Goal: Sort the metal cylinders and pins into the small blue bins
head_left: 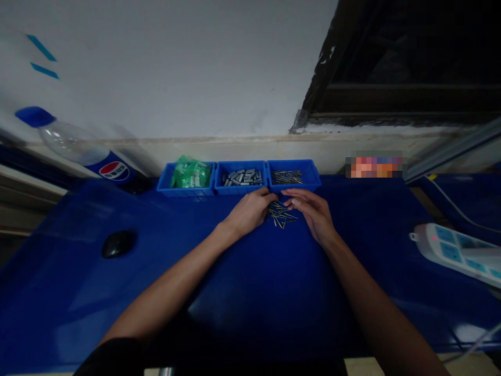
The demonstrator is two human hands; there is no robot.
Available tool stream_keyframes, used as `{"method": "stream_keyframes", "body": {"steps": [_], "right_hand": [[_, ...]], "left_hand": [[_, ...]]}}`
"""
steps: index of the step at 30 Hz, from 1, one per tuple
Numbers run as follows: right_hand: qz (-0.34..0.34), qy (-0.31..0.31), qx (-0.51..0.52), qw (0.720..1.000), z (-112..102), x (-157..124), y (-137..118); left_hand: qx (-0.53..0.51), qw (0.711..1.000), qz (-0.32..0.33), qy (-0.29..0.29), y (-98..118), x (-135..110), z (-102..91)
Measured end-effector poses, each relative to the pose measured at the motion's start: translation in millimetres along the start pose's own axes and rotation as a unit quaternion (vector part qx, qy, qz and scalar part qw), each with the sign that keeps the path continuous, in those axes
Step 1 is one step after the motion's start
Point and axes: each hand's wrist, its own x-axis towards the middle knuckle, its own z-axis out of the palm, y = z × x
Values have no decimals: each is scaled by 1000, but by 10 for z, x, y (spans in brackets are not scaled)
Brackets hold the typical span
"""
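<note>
Pins [279, 215] lie on the table [266, 292] between left hand [252, 208], fingers curled at 9 o'clock, grip unclear, and right hand [313, 211], half-open at 3, seemingly empty; a hasty sweep could scatter them.

Along the back edge of the tabletop [270, 297], before the wall [176, 68], three bins stand in a row: the left bin [186, 192] holds packets [191, 173], the middle bin [235, 190] short cylinders [245, 178], the right bin [313, 183] slender pins [287, 177]. A loose heap [279, 215] of similar pins lies before the right bin, between the left hand [252, 210] and the right hand [314, 213]. Left of the row, by the back-left corner, stands a bottle [88, 151]; before it, toward the left edge, lies a mouse [118, 244]. A power strip [456, 252] lies toward the right edge.
</note>
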Motion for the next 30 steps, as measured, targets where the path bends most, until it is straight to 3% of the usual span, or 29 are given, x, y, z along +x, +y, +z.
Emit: {"method": "stream_keyframes", "body": {"steps": [5,13,19,22,26,30], "right_hand": [[3,2,6,1000,5,-2,-8],[-2,2,-6,1000,-25,15,60],[13,-19,-7,1000,6,2,78],[34,-26,23,999,34,-20,52],[45,-12,50,998,58,-29,39],[37,-5,33,999,38,-14,69]], "left_hand": [[-23,1000,-3,19,0,12,-20],[-183,972,-6,149,200,39,-199],[-370,917,-87,121,247,49,-209],[-410,899,-105,117,217,53,-168],[-360,916,-110,140,175,50,-119],[-295,946,-79,109,117,35,-175]]}}
